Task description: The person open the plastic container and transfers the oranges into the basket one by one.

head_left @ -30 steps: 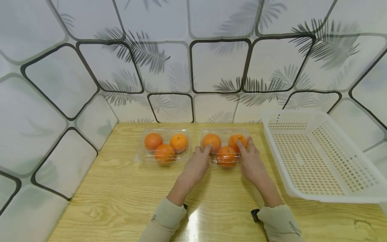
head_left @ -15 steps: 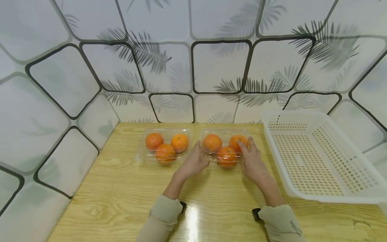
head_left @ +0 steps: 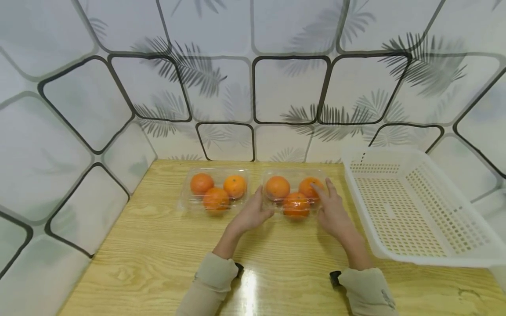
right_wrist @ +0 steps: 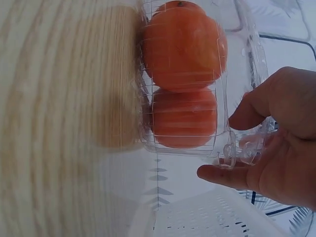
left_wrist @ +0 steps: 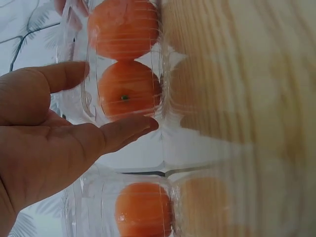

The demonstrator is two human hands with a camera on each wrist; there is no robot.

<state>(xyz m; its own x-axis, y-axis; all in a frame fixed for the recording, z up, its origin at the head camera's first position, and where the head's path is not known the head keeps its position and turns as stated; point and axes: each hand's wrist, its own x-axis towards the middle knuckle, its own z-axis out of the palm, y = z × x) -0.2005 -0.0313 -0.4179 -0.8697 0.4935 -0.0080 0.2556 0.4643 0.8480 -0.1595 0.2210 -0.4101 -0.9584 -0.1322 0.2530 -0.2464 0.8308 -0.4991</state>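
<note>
A clear plastic clamshell box [head_left: 294, 174] with oranges [head_left: 278, 188] stands between my hands on the wooden table. My left hand [head_left: 250, 216] lies along its left side; in the left wrist view, straight fingers [left_wrist: 131, 129] run beside the wall and the thumb is near the lid edge. At the right end is my right hand [head_left: 336, 216], its thumb over the lid edge and its fingers stretched past the corner tab [right_wrist: 229, 154]. Neither hand shows a tight grip. Some fingers are hidden behind the box.
A second clear box [head_left: 217, 171] of oranges [head_left: 215, 199] stands just left of my left hand. To the right is a white perforated plastic basket [head_left: 435, 260]. A patterned wall [head_left: 292, 87] rises behind the wooden table [head_left: 158, 259].
My left thumb has come off the lid, and that hand has shifted left to the box's side. Lately my right thumb has slid slightly right. The box has hardly moved.
</note>
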